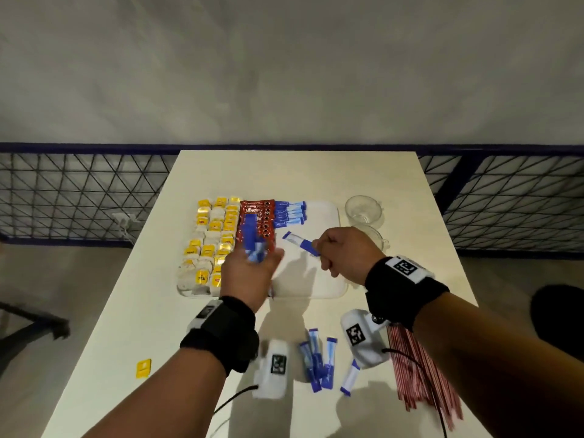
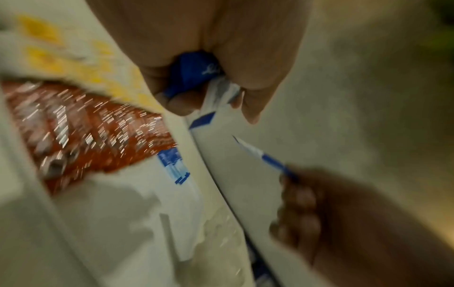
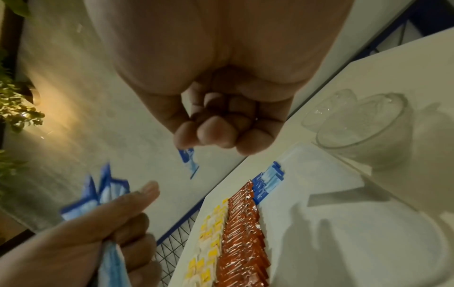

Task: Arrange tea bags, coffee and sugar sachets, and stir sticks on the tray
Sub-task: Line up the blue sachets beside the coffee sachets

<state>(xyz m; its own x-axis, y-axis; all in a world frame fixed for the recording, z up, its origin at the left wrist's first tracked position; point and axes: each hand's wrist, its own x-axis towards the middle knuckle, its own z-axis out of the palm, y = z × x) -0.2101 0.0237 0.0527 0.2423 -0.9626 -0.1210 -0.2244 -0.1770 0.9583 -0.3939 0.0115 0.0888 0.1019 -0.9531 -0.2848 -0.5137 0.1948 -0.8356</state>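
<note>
A: Right hand pinching one sugar sachet over tray centre; left hand gripping spare sachets.

B: Lay flat, parallel, below sachet row at 12 o'clock.

Pale table, grey concrete floor, blue-framed wire mesh railing behind, leafy plant w/ warm light
</note>
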